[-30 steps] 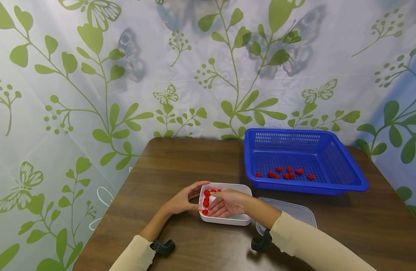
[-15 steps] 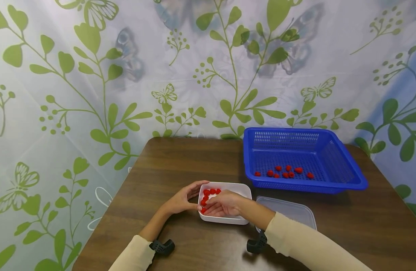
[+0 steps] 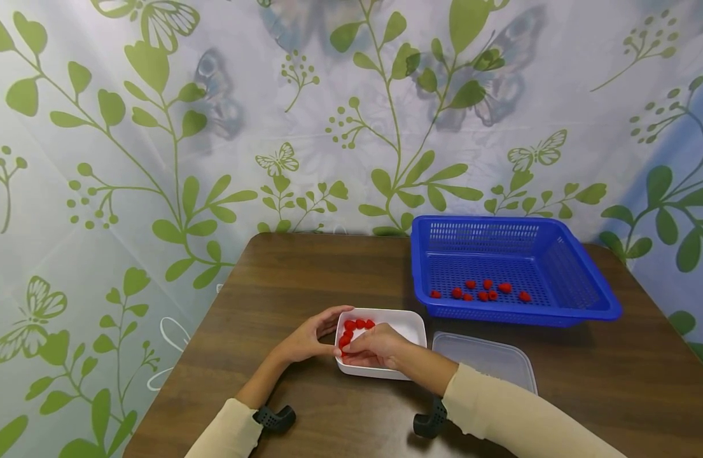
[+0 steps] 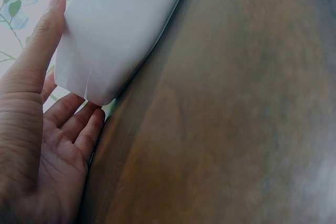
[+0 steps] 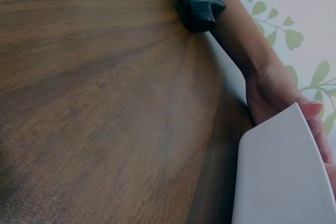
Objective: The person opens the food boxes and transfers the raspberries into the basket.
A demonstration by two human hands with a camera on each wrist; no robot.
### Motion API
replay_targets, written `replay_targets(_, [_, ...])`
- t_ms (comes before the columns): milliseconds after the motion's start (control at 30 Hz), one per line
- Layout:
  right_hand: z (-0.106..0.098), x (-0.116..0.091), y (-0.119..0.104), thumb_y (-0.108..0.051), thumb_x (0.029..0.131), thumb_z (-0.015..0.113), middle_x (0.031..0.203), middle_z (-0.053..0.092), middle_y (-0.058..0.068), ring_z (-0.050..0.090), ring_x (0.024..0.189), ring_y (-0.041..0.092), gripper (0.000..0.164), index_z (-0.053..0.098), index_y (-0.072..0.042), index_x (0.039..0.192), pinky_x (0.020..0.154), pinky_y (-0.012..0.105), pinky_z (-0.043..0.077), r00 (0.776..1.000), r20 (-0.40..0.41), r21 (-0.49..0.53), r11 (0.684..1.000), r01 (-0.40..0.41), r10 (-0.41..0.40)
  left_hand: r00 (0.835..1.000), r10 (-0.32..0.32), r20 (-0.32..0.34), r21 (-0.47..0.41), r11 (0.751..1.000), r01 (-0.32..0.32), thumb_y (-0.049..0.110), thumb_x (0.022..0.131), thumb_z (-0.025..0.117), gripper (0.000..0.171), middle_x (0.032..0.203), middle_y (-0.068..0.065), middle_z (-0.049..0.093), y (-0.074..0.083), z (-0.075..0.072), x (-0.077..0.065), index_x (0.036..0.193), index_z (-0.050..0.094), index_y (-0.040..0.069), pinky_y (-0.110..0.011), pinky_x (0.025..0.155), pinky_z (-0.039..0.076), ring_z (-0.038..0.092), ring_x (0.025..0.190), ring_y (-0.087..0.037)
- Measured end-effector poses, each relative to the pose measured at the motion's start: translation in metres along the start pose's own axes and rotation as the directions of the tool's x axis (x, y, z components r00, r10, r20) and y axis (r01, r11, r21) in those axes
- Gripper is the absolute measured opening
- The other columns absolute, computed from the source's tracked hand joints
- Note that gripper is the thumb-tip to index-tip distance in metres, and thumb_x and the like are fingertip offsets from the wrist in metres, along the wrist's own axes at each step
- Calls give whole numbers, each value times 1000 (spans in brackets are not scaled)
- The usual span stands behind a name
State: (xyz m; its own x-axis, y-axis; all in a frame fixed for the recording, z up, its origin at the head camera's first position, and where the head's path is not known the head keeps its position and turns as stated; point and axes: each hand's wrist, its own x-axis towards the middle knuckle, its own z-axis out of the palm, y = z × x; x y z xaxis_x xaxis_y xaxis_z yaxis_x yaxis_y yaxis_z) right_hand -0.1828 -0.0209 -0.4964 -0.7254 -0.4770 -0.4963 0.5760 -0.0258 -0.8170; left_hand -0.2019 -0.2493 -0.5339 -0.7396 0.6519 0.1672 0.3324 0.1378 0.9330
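A white food container (image 3: 413, 327) stands on the table with red raspberries (image 3: 359, 323) lined along its left and back walls inside. My left hand (image 3: 305, 337) grips its left end, thumb at the front corner and fingers round the back corner. In the left wrist view, the thumb and fingers of that hand (image 4: 58, 124) sit on either side of the container's end (image 4: 115, 30). My right hand (image 3: 380, 346) reaches into the container from the right, thumb and fingertips pinching at a raspberry by the near left corner. Its fingertips partly hide that berry.
A blue plastic basket (image 3: 580, 267) stands at the back right, with several raspberries (image 3: 488, 294) scattered on its bottom. Between it and my right forearm lies a translucent lid (image 3: 488, 356), partly under the sleeve. A patterned curtain (image 3: 328, 127) hangs behind the brown table (image 3: 317, 267).
My right hand has moved a little left and toward the near left corner inside the container. Its thumb and fingers have closed together. My left hand has kept its hold.
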Motion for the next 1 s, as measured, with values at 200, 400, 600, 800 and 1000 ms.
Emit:
replay_targets(200, [0,0,-1,4,87,75,93,75,21,76,79,30,25,70,17,108,69,36,62,1000,-29,-22,1000,4,-4,1000,-6,3,7,1000,6,12,87,79,80,158,-8,40,0,-1,-1,155,37,17,-34,116,36,40,145,-29])
replay_targets(400, [-4,3,0,4,88,75,96,75,21,76,81,31,25,70,16,110,72,37,62,999,-43,16,1000,10,-9,1000,-13,2,-2,1000,13,10,87,80,81,158,-7,40,0,0,0,155,37,17,-34,117,35,39,145,-29])
replay_targets(600, [-9,5,-1,5,87,75,92,75,18,76,77,26,26,69,16,109,70,34,62,999,-41,45,998,31,-29,1000,-17,7,-3,1000,17,16,87,81,82,158,-9,40,0,1,1,156,37,16,-34,117,35,39,145,-30])
replay_targets(800, [-12,-2,-9,7,89,71,87,74,14,75,77,24,28,63,20,113,71,34,62,995,1,36,995,96,-96,1000,-18,5,5,1000,18,18,87,82,83,158,-7,40,1,0,1,156,37,18,-35,116,36,39,146,-28])
replay_targets(1000, [-17,-11,-17,9,90,68,86,74,12,75,79,22,33,58,25,118,77,36,61,987,50,29,988,151,-152,1000,-6,5,7,1000,6,12,87,81,82,157,-8,41,2,-1,0,156,37,16,-35,115,38,41,144,-29])
